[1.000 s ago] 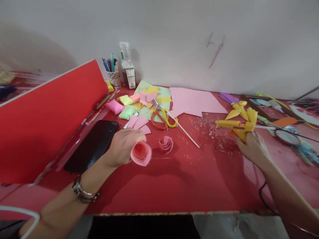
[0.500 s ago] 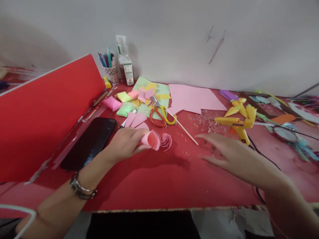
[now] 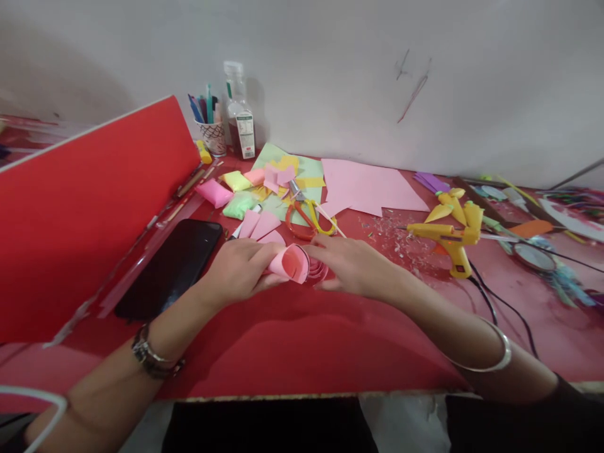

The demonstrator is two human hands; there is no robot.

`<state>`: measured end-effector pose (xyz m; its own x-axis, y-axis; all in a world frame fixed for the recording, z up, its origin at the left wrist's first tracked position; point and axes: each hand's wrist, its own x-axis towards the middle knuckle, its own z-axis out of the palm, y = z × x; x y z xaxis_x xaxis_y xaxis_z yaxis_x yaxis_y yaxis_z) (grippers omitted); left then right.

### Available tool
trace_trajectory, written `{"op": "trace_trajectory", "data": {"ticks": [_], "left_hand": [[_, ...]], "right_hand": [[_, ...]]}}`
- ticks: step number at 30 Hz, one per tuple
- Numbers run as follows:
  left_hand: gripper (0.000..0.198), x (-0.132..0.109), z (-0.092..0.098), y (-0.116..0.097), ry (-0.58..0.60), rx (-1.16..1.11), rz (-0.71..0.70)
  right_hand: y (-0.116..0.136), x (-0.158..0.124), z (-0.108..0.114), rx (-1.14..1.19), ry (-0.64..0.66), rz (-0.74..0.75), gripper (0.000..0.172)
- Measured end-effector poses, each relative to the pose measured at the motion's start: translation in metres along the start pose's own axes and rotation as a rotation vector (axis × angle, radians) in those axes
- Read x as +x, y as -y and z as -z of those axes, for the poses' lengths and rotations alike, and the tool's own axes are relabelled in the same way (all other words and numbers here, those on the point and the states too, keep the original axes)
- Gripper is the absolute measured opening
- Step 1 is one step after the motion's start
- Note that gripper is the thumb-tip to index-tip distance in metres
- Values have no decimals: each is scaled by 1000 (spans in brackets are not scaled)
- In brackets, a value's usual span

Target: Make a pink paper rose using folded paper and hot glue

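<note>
My left hand [image 3: 240, 270] is wrapped round a pink paper roll [image 3: 293, 263], its open end facing right and showing a darker pink inside. My right hand [image 3: 346, 264] is at the right rim of the roll, its thumb and fingers apart. Between the two hands, a curled pink paper piece [image 3: 318, 269] shows partly behind my right fingers. Just behind my hands are scissors [image 3: 306, 220] with orange and yellow handles and a thin stick [image 3: 333, 221], its near end hidden by my right hand.
A black phone [image 3: 170, 267] lies left, beside a raised red board [image 3: 99, 207]. At the right is a yellow glue gun [image 3: 450, 242] with its cord. Behind stand a bottle [image 3: 241, 119] and a pen cup [image 3: 212, 137]; pink sheets [image 3: 372, 185] lie near the wall.
My right hand has moved left from beside the stick to the roll's rim. My left hand still holds the pink roll. The view has shifted slightly.
</note>
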<state>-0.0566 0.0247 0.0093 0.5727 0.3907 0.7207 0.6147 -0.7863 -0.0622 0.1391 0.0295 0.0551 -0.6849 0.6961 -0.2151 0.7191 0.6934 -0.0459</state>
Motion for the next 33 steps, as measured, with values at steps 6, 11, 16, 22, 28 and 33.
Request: {"op": "trace_trajectory", "data": {"ticks": [6, 11, 16, 22, 28, 33], "left_hand": [[60, -3, 0, 2, 89, 39, 85], [60, -4, -1, 1, 86, 55, 72], [58, -4, -2, 1, 49, 60, 71], [50, -1, 0, 1, 27, 51, 41], [52, 0, 1, 1, 0, 91, 6], [59, -1, 0, 2, 66, 107, 67]], "right_hand": [[0, 4, -4, -19, 68, -28, 46], [-2, 7, -10, 2, 64, -14, 36], [-4, 6, -11, 6, 35, -16, 32], [-4, 3, -12, -19, -16, -49, 34], [-5, 3, -9, 3, 48, -20, 33], [-10, 5, -11, 56, 70, 49, 33]]}}
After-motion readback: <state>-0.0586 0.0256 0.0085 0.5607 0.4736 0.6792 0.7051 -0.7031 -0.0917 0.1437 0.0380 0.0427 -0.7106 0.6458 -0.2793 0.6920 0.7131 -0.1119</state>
